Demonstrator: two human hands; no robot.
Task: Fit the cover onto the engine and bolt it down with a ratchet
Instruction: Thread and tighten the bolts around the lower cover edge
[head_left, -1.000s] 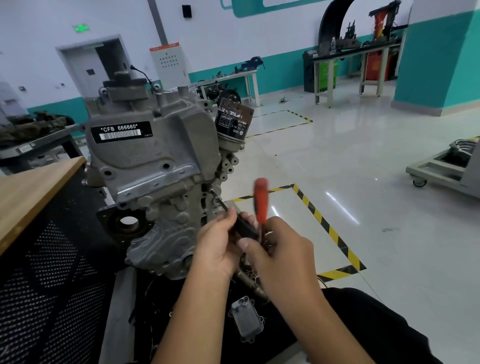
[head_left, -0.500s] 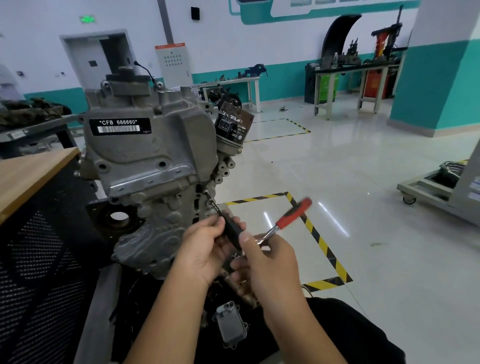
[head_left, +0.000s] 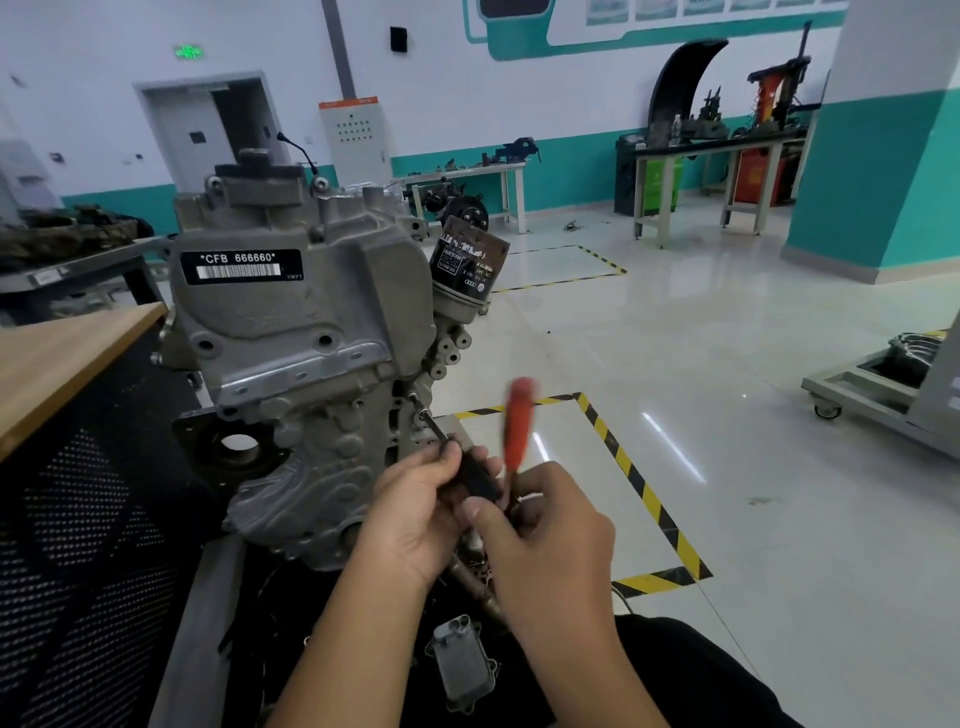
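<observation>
The grey engine (head_left: 291, 364) stands upright at centre left with its cast cover (head_left: 301, 306) on the front, labelled CFB 666660. A ratchet (head_left: 514, 426) with a red handle points up, blurred by motion. Its black extension (head_left: 475, 475) runs up-left to a bolt (head_left: 423, 414) on the engine's right edge. My left hand (head_left: 421, 512) curls round the black extension near the engine. My right hand (head_left: 540, 530) grips the ratchet at the lower end of the red handle. The ratchet head is hidden between my hands.
A black oil filter (head_left: 467, 267) sticks out at the engine's upper right. A small metal cooler part (head_left: 465, 662) lies below my arms. A wooden bench top (head_left: 57, 358) is at left. A wheeled cart (head_left: 883, 384) stands at right on the floor with yellow-black tape (head_left: 644, 488).
The red ratchet handle swung from upright down to the right, then back up to near vertical. Both hands stayed at the same bolt.
</observation>
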